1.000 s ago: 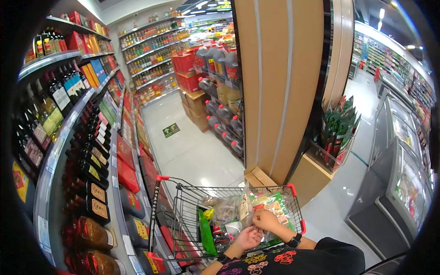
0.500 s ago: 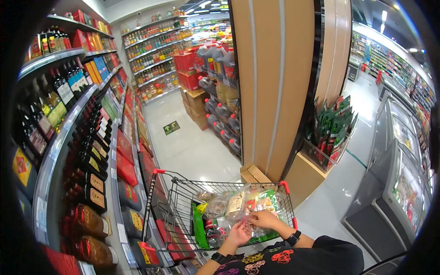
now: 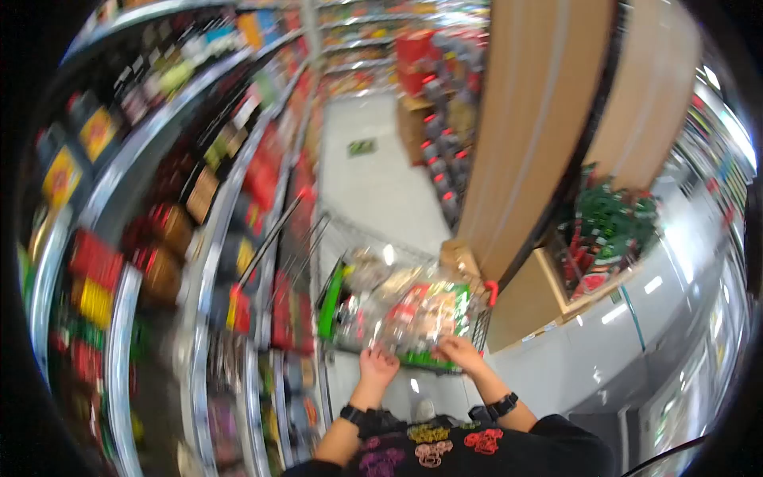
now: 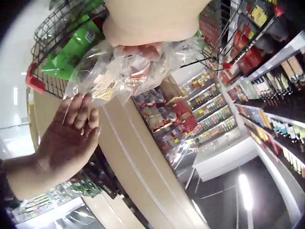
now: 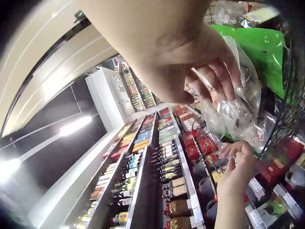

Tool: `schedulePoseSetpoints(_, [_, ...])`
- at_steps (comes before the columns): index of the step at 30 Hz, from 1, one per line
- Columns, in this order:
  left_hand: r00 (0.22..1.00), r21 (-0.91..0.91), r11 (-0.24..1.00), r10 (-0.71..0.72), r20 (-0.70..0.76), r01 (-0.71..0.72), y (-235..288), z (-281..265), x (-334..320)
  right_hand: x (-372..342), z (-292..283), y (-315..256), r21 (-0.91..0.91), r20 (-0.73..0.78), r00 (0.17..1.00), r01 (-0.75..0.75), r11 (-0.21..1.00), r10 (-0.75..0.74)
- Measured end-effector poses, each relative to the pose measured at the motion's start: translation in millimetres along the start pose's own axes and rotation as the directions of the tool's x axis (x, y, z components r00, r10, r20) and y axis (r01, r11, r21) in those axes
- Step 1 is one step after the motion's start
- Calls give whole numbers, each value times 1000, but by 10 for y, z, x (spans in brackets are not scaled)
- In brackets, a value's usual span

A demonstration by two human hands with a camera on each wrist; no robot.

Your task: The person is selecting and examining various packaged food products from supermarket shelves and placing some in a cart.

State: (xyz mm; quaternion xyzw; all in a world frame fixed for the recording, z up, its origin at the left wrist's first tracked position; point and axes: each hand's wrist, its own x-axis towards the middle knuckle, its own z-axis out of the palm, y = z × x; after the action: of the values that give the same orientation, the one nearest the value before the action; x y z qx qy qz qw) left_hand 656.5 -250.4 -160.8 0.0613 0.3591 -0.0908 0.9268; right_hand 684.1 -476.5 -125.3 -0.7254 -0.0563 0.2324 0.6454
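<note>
A black wire cart (image 3: 485, 318) with red corners holds bagged goods. My left hand (image 3: 379, 367) is at the near side of a clear plastic bag (image 3: 405, 314), palm up with fingers loosely bent; in the right wrist view this hand (image 5: 238, 164) is beside the bag's lower edge. My right hand (image 3: 462, 354) bends its fingers and thumb round the clear plastic (image 5: 248, 100) in the right wrist view. From the left wrist view, the right hand (image 4: 71, 133) shows its palm, fingertips at the bag's edge. A green package (image 3: 330, 302) lies at the cart's left; the head view is blurred.
Shelves of bottles and boxes (image 3: 214, 238) line the left. Beyond the cart, pale floor (image 3: 358, 179) leads past a wooden pillar (image 3: 524, 119). To the right stands a display box (image 3: 592, 302) with green and red packets, beside grey floor.
The head view has tilted down and swung left. My hands have moved apart, the left one to the left of the bag, the right one staying at its near right side.
</note>
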Motion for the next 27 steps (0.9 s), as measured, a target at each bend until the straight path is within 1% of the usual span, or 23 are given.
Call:
schedulePoseSetpoints(1, [1000,-44,999,-16,21,17,20,-100,-131,10,84,-6,56,-10,1000,-22,998,23])
schedulePoseSetpoints(2, [999,-93,995,36,-34,-39,43,-170,-269,-24,214,-225,179,21,999,-49,983,46])
schedulePoseSetpoints(3, [992,-138,986,83,-91,-95,89,-245,-400,-17,324,-322,226,77,995,-77,971,61])
schedulePoseSetpoints(4, [988,-169,975,129,-83,-141,156,-372,-476,-2,433,-407,214,119,992,-75,974,51])
schedulePoseSetpoints(5, [981,-193,963,176,-79,-188,238,-505,-591,4,553,-482,220,172,985,-37,975,-1])
schedulePoseSetpoints(7, [958,-225,932,272,-89,-285,402,-663,-867,31,878,-562,247,245,969,-53,968,-9])
schedulePoseSetpoints(9, [931,-314,878,360,-61,-360,579,-710,-1295,-22,1274,-724,221,325,945,-98,970,21])
schedulePoseSetpoints(10, [916,-353,851,399,-47,-389,653,-772,-1523,-20,1494,-733,227,404,915,-122,966,20])
schedulePoseSetpoints(13, [826,-378,752,559,-71,-540,908,-1116,-2145,-99,2193,-797,176,574,818,-156,972,28])
schedulePoseSetpoints(14, [784,-402,690,605,-138,-603,955,-1194,-2371,-120,2424,-813,141,631,775,-143,980,22])
schedulePoseSetpoints(17, [674,-431,546,701,-235,-718,1119,-1500,-2980,-302,3137,-925,85,735,678,-113,990,14])
schedulePoseSetpoints(18, [622,-413,511,757,-200,-754,1152,-1609,-3182,-363,3363,-959,82,782,622,-63,995,-26])
schedulePoseSetpoints(21, [462,-326,368,840,-285,-871,1244,-1831,-3726,-543,3986,-998,57,872,490,-80,995,-11])
schedulePoseSetpoints(22, [418,-260,355,871,-257,-898,1278,-1976,-3865,-628,4187,-1021,40,885,465,-64,997,-6])
schedulePoseSetpoints(25, [316,-82,306,927,-203,-949,1319,-2092,-4235,-806,4665,-1084,29,942,335,-186,982,36])
schedulePoseSetpoints(26, [308,-57,303,936,-167,-951,1332,-2127,-4318,-874,4781,-1121,10,937,346,-155,988,45])
schedulePoseSetpoints(27, [302,-34,300,944,-131,-953,1345,-2160,-4384,-899,4878,-1136,13,938,342,-192,981,54])
